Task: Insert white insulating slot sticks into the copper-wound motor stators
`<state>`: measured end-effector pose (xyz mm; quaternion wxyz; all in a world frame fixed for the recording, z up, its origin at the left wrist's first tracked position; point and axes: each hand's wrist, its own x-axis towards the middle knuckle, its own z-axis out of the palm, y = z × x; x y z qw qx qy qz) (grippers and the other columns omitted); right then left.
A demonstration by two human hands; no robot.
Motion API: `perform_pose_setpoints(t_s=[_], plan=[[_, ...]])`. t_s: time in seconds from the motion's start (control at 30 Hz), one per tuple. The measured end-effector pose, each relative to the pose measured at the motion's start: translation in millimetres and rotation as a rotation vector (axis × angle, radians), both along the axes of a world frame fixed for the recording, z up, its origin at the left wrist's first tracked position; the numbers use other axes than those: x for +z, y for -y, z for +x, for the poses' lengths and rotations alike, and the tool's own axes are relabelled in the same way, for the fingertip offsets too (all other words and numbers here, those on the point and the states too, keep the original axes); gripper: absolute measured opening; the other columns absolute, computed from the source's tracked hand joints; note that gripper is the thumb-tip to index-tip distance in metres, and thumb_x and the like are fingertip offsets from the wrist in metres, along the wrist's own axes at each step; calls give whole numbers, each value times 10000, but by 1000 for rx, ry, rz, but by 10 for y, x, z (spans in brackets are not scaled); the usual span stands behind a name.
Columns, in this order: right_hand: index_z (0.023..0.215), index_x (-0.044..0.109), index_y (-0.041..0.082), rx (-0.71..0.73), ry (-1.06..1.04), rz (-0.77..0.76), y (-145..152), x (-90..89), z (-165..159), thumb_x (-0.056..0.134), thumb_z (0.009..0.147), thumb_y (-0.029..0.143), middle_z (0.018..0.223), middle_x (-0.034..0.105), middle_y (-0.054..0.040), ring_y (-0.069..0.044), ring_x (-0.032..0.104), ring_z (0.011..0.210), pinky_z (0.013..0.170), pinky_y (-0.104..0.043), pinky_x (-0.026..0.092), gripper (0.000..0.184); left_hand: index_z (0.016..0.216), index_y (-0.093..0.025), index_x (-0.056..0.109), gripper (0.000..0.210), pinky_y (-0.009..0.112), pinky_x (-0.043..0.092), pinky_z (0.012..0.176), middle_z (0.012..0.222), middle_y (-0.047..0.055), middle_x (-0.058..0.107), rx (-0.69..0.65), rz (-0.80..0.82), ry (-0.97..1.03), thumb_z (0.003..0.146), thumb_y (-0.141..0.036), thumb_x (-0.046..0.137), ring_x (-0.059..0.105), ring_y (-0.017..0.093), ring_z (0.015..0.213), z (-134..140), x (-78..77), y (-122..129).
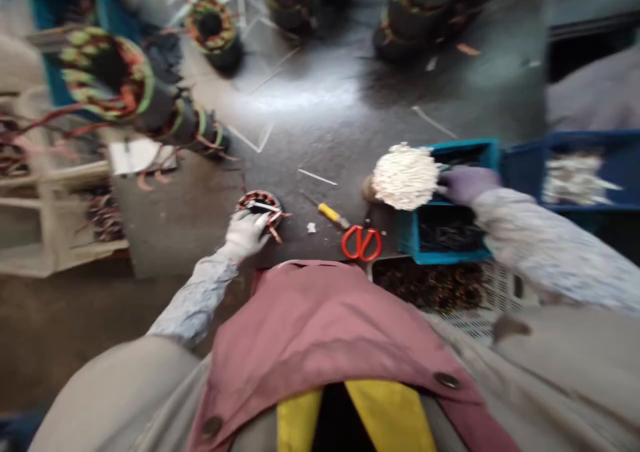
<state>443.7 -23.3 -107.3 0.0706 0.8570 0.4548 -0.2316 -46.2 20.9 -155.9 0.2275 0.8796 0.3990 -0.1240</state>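
My left hand (245,237), in a white glove, grips the near left side of a small wound motor stator (273,217) on the dark table. Copper-coloured leads stick out of the stator and a white strip lies across its top. On the right, my right hand (470,184), in a purple glove, is over a blue divided bin (443,257), just right of a thick bundle of white strips (406,177). Its fingertips are blurred, so I cannot see whether they hold anything. Dark pieces (450,231) lie in the bin's near compartment.
Between my hands lie a yellow-handled tool (329,212) and red-handled scissors (361,242). Stacked stators (145,99) stand at the left, more stators (213,35) at the back. A white crate (500,285) sits below the table edge; a dark blue bin (620,165) is far right.
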Motion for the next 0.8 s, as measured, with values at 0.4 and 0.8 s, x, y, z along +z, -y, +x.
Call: perform_pose_setpoints(t_s=[0.4, 0.8], plan=[[855, 675, 213, -610, -856, 374, 768, 360, -1911, 782, 675, 550, 691, 672, -57, -122, 562, 468, 460, -279, 441, 398, 1273, -221, 628, 407, 428, 357, 1138, 1274, 84, 672, 145, 42, 155, 902, -322, 492, 589, 243, 1213, -227, 139, -58], [848, 658, 138, -741, -1142, 333, 198, -478, -2851, 839, 685, 429, 618, 593, 8, -89, 579, 489, 416, -181, 446, 380, 1253, -225, 630, 435, 360, 468, 1070, 1298, 47, 641, 307, -184, 339, 835, -311, 549, 598, 222, 1200, -351, 321, -576]])
